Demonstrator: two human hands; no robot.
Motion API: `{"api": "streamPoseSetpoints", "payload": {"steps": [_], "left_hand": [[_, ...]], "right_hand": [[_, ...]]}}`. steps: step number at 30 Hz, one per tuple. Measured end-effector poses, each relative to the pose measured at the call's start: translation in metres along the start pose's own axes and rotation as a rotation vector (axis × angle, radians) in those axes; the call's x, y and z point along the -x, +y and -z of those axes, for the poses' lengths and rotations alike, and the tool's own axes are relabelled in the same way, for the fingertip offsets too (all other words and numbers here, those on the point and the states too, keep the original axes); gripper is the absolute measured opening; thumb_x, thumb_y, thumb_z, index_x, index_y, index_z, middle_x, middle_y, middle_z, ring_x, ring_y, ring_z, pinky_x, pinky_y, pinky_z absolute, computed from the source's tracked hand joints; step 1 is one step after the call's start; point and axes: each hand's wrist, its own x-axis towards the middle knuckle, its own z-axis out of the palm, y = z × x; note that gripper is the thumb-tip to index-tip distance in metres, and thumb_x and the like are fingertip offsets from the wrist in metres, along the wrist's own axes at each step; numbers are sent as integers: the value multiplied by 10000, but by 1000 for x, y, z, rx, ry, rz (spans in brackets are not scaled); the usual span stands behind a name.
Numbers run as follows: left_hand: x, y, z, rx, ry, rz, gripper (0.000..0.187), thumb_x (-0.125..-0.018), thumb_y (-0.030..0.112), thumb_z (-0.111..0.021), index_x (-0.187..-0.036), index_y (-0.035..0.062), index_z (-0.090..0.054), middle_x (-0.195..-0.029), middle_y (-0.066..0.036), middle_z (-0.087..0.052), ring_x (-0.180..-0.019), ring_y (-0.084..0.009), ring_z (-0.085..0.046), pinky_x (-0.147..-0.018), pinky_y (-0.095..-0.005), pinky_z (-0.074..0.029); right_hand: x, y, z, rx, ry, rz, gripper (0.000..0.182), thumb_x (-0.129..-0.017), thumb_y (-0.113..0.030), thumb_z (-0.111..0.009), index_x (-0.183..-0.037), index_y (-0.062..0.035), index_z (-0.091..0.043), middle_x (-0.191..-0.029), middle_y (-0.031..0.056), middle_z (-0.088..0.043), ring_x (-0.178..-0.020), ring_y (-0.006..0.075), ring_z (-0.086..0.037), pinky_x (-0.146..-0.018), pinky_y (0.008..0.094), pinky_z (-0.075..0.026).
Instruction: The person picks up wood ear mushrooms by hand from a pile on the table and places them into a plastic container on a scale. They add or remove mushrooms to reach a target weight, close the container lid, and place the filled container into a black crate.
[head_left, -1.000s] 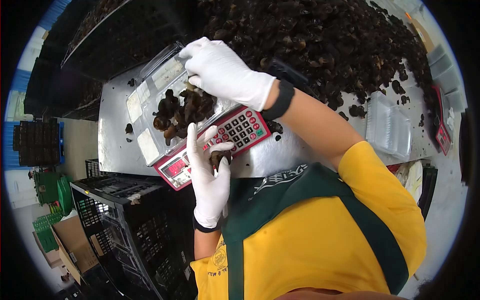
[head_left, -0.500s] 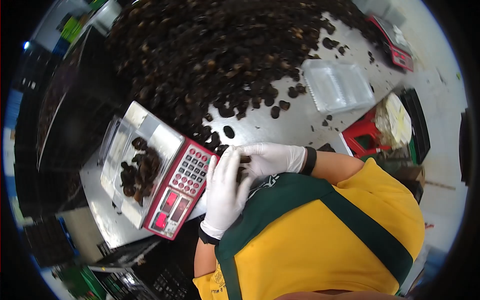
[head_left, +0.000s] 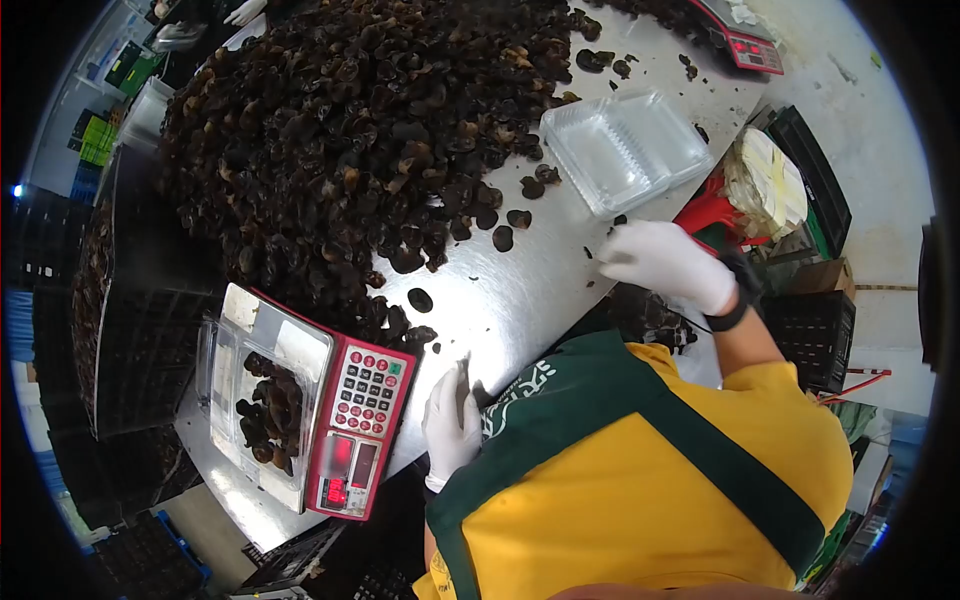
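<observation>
My left hand, in a white glove, is low beside the weighing scale, fingers stretched forward and thumb apart. A small dark patch shows beside its thumb. My right hand, also gloved, is raised over the table's edge near the clear plastic trays. Its fingers are bent and bunched, and their inner side is hidden. On the scale, a clear tray holds a small heap of dark wood ear mushrooms. Red digits glow on its display.
A large pile of wood ear mushrooms covers much of the metal table, with loose pieces at its edge. A second scale stands at the far right. Black crates are stacked at left; a red stool is at right.
My hands, together beside the scale before, have parted. The right has moved right toward the clear trays; the left stays near the scale. The view has shifted a little.
</observation>
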Motion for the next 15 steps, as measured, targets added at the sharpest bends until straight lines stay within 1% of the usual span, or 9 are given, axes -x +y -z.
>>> {"api": "streamPoseSetpoints", "payload": {"steps": [2,3,5,7,9,10,11,13,15], "left_hand": [[10,-18,-5,-68,41,-44,483,-856,-55,-584,-1335,-27,-527,-1194,-198,-636,-1096,-358,-618,-958,-431,-483],[13,-24,-6,-133,85,-90,473,-852,-70,-574,-1321,-23,-538,-1170,-195,-647,-1072,-355,-622,-929,-421,-491],[15,-31,-11,-194,154,-133,476,-828,-113,-563,-1293,-11,-558,-1128,-187,-660,-1011,-347,-632,-885,-410,-496],[20,-51,-20,-243,298,-226,500,-798,-150,-566,-1276,-5,-572,-1103,-180,-668,-967,-342,-647,-855,-413,-502],[20,-50,-21,-254,313,-186,484,-774,-155,-618,-1231,5,-613,-1050,-166,-684,-907,-330,-664,-770,-410,-515],[16,-47,-19,-254,324,-200,473,-771,-143,-639,-1219,8,-622,-1048,-165,-686,-904,-326,-664,-767,-405,-515],[12,-43,-18,-252,339,-211,461,-769,-131,-660,-1207,10,-632,-1046,-164,-687,-902,-322,-664,-764,-400,-515],[9,-43,-21,-263,386,-207,450,-762,-127,-679,-1187,15,-643,-1033,-165,-691,-920,-322,-665,-754,-393,-517],[3,-45,-20,-269,394,-240,371,-791,-98,-678,-1149,-5,-649,-989,-169,-692,-765,-280,-651,-679,-354,-510]], "right_hand": [[-53,-29,-21,-248,360,312,365,-848,-269,-669,-1173,-103,-681,-1062,88,-684,-1036,283,-632,-912,387,-505],[-81,-51,-31,-262,493,384,433,-847,-241,-662,-1258,-112,-624,-1159,100,-647,-1082,302,-608,-936,407,-503],[-136,-95,-42,-240,615,490,456,-846,-204,-673,-1288,-112,-606,-1138,115,-638,-1101,315,-593,-934,417,-509],[-175,-123,-62,-153,600,540,351,-820,-166,-691,-1164,-101,-664,-1045,100,-639,-1045,300,-606,-911,404,-522],[-201,-132,-77,64,442,639,175,-807,-148,-693,-977,-108,-697,-978,73,-636,-989,270,-609,-868,388,-539],[-205,-132,-79,-35,468,668,34,-812,-132,-673,-844,-130,-687,-915,35,-626,-950,246,-609,-814,374,-554],[-208,-131,-74,-32,468,677,34,-812,-132,-673,-844,-130,-687,-915,35,-626,-950,246,-609,-814,374,-554],[-216,-127,-59,-286,567,591,52,-822,-132,-665,-853,-163,-693,-913,15,-629,-932,230,-611,-783,363,-558],[-231,-126,-39,-325,768,597,49,-827,-164,-682,-875,-175,-687,-897,0,-627,-902,221,-610,-772,361,-558]]}}
